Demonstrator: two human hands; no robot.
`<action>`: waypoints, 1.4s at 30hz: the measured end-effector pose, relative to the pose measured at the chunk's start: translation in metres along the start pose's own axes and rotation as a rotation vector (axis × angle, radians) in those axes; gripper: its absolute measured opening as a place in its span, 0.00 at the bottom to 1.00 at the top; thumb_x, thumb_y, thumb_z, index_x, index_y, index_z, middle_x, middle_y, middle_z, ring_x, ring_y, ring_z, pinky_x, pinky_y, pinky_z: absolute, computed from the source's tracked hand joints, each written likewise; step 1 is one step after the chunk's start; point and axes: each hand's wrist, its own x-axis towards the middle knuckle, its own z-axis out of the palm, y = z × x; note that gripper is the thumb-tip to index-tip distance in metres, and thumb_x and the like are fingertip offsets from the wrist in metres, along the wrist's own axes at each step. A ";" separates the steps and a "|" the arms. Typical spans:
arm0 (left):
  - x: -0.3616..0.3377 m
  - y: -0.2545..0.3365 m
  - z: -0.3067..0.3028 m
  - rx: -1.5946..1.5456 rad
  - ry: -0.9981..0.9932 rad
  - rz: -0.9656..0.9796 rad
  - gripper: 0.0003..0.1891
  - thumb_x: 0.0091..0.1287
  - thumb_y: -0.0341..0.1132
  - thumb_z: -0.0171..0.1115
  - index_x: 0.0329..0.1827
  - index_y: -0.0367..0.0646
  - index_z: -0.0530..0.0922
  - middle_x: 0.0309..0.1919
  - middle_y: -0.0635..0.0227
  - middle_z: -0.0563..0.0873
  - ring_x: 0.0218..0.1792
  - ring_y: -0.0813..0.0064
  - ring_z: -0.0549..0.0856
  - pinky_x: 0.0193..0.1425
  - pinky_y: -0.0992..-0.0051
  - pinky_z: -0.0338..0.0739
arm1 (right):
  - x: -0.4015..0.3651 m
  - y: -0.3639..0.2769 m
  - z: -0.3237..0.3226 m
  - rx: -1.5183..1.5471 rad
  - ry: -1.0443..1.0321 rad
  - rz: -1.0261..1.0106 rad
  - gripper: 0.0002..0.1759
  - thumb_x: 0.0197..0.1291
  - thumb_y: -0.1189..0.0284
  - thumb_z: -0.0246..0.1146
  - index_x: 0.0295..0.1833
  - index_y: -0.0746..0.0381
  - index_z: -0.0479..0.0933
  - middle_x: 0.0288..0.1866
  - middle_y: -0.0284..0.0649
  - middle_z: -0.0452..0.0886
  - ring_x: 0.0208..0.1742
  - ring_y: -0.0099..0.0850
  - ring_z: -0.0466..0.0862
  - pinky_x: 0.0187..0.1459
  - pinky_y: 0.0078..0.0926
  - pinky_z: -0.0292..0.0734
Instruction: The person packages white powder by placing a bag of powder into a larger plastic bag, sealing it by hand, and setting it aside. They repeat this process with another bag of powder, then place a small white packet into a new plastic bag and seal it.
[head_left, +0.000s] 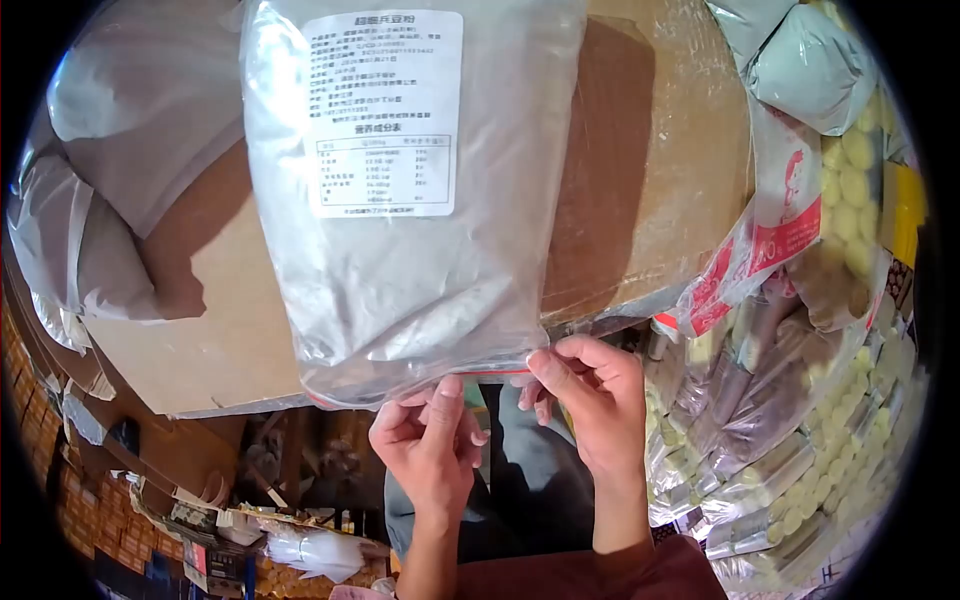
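Note:
A large clear zip bag (430, 280) of pale powder lies on the cardboard surface, its near end at the front edge. A white printed label (385, 115) is stuck on its upper part. Along the near end runs a red zip strip (490, 373). My left hand (432, 440) pinches this edge near its middle, thumb on top. At the bag's right corner my right hand (595, 395) pinches the same edge between thumb and fingers.
The brown cardboard (650, 170) spreads under the bag. Grey-white filled bags (150, 100) lie at the left, and another filled bag (812, 70) is at the upper right. Clear packs of pale yellow rolls (780, 480) are stacked at the right, beside red-and-white plastic packaging (770, 230).

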 end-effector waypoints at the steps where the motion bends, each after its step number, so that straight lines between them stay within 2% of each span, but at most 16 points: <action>1: -0.001 -0.003 -0.001 0.021 0.003 0.004 0.07 0.66 0.27 0.64 0.30 0.34 0.77 0.15 0.66 0.79 0.11 0.81 0.74 0.11 0.82 0.62 | 0.001 0.000 -0.001 0.009 -0.007 -0.004 0.08 0.64 0.75 0.65 0.39 0.71 0.80 0.30 0.37 0.82 0.29 0.20 0.81 0.26 0.17 0.72; 3: -0.006 -0.004 -0.005 0.111 -0.124 -0.137 0.06 0.67 0.27 0.64 0.37 0.31 0.80 0.22 0.62 0.84 0.15 0.82 0.77 0.15 0.85 0.64 | 0.002 0.000 -0.002 -0.005 -0.007 -0.034 0.07 0.64 0.76 0.64 0.40 0.71 0.80 0.29 0.37 0.82 0.28 0.20 0.80 0.26 0.16 0.72; 6: -0.006 -0.011 0.006 0.090 -0.227 -0.193 0.10 0.66 0.28 0.64 0.48 0.31 0.82 0.29 0.62 0.86 0.20 0.80 0.82 0.16 0.86 0.64 | 0.001 0.003 -0.004 -0.092 0.002 -0.109 0.06 0.64 0.77 0.64 0.40 0.71 0.80 0.27 0.35 0.81 0.26 0.18 0.78 0.24 0.14 0.70; 9: -0.008 -0.009 0.027 0.034 -0.169 -0.199 0.09 0.68 0.30 0.62 0.39 0.30 0.82 0.24 0.60 0.85 0.15 0.78 0.79 0.12 0.85 0.61 | -0.001 -0.002 -0.006 -0.177 0.011 -0.168 0.06 0.64 0.77 0.63 0.39 0.70 0.80 0.26 0.34 0.80 0.23 0.15 0.75 0.23 0.13 0.67; 14: -0.008 -0.011 0.036 -0.132 -0.090 -0.376 0.08 0.67 0.28 0.63 0.36 0.29 0.82 0.25 0.59 0.85 0.13 0.78 0.76 0.12 0.85 0.60 | -0.001 -0.006 -0.008 -0.338 0.041 -0.114 0.04 0.63 0.79 0.63 0.38 0.71 0.79 0.24 0.33 0.79 0.23 0.14 0.73 0.24 0.14 0.66; 17: -0.007 -0.014 0.033 -0.133 -0.075 -0.333 0.05 0.65 0.26 0.65 0.37 0.31 0.84 0.24 0.64 0.85 0.14 0.80 0.77 0.14 0.85 0.58 | 0.003 -0.003 -0.010 -0.432 0.042 -0.241 0.04 0.62 0.80 0.64 0.38 0.72 0.78 0.26 0.35 0.78 0.26 0.17 0.73 0.27 0.16 0.67; 18: -0.007 -0.014 0.034 -0.117 -0.072 -0.294 0.05 0.65 0.25 0.65 0.37 0.31 0.84 0.23 0.64 0.84 0.13 0.81 0.75 0.13 0.85 0.58 | 0.002 0.000 -0.009 -0.367 0.065 -0.228 0.04 0.61 0.81 0.64 0.38 0.72 0.77 0.27 0.37 0.78 0.29 0.19 0.74 0.29 0.16 0.68; 21: -0.010 -0.015 0.035 -0.116 -0.061 -0.217 0.04 0.65 0.25 0.65 0.35 0.31 0.84 0.21 0.66 0.83 0.11 0.82 0.72 0.13 0.84 0.58 | 0.001 -0.002 -0.003 -0.514 0.104 -0.355 0.04 0.60 0.82 0.64 0.37 0.72 0.77 0.27 0.37 0.77 0.27 0.20 0.73 0.29 0.17 0.67; 26: -0.007 -0.012 0.031 -0.269 -0.003 -0.222 0.05 0.66 0.25 0.64 0.33 0.31 0.82 0.18 0.68 0.81 0.09 0.84 0.69 0.12 0.81 0.57 | -0.002 -0.004 0.001 -0.504 0.145 -0.336 0.05 0.58 0.80 0.66 0.35 0.71 0.77 0.25 0.36 0.76 0.24 0.20 0.70 0.25 0.18 0.63; 29: -0.002 0.002 0.036 -0.175 0.118 -0.194 0.11 0.69 0.30 0.61 0.26 0.39 0.75 0.11 0.74 0.72 0.06 0.85 0.61 0.11 0.81 0.50 | 0.000 -0.005 -0.001 -0.553 0.157 -0.363 0.06 0.59 0.79 0.67 0.34 0.70 0.77 0.25 0.33 0.74 0.23 0.18 0.67 0.23 0.17 0.59; 32: 0.002 0.006 0.024 -0.207 0.156 -0.146 0.10 0.69 0.30 0.61 0.28 0.39 0.76 0.12 0.75 0.72 0.06 0.86 0.61 0.12 0.81 0.50 | -0.002 -0.004 -0.001 -0.557 0.171 -0.335 0.07 0.60 0.78 0.67 0.34 0.70 0.77 0.25 0.30 0.74 0.25 0.15 0.66 0.24 0.16 0.57; 37: 0.010 0.025 0.009 -0.261 0.255 -0.074 0.08 0.69 0.30 0.61 0.31 0.38 0.78 0.16 0.75 0.75 0.08 0.87 0.62 0.13 0.82 0.52 | -0.004 -0.007 -0.001 -0.515 0.186 -0.235 0.08 0.61 0.78 0.65 0.33 0.71 0.75 0.25 0.32 0.73 0.26 0.18 0.69 0.27 0.15 0.61; 38: 0.012 0.025 0.002 -0.354 0.244 -0.041 0.05 0.67 0.27 0.63 0.35 0.32 0.80 0.18 0.69 0.80 0.08 0.83 0.67 0.12 0.81 0.55 | -0.004 -0.008 0.000 -0.534 0.193 -0.217 0.08 0.62 0.78 0.65 0.33 0.71 0.75 0.25 0.32 0.73 0.26 0.18 0.69 0.27 0.15 0.61; 42: 0.022 0.032 -0.014 -0.390 0.265 0.072 0.05 0.67 0.26 0.63 0.35 0.32 0.80 0.20 0.68 0.81 0.10 0.84 0.69 0.12 0.82 0.57 | -0.003 -0.004 -0.004 -0.523 0.211 -0.223 0.08 0.63 0.76 0.65 0.33 0.69 0.76 0.24 0.29 0.72 0.24 0.16 0.68 0.26 0.14 0.60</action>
